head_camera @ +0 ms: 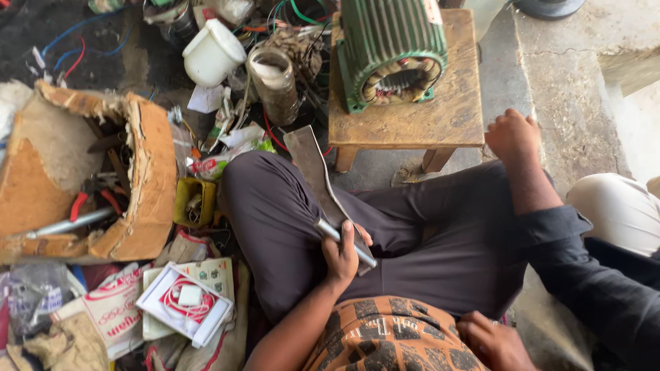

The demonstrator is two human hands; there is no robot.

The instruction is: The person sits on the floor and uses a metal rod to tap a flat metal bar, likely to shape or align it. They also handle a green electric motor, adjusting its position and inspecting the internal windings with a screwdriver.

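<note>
- Sitting cross-legged on the floor, I am looking down at my lap in the middle of the frame.
- My left hand (342, 255) is clenching its fingers (347, 230) around a thin metal rod (346, 241), just below centre.
- The rod is pressing against a flat grey metal strip (313, 172) that is running up across my left thigh toward the wooden stool.
- My right hand (493, 341) is resting at my waist, lower right of centre, against my patterned shirt (385, 343); I cannot tell whether its fingers are closed.
- Another person's hand (512, 134), in a loose fist with a dark sleeve, is lying on my right knee at the right.
- A green motor housing (390, 48) with copper windings is sitting on the wooden stool (412, 117), top centre.
- A torn cardboard box (144, 178) of tools is lying at the left, with a white jug (212, 53) above it.
</note>
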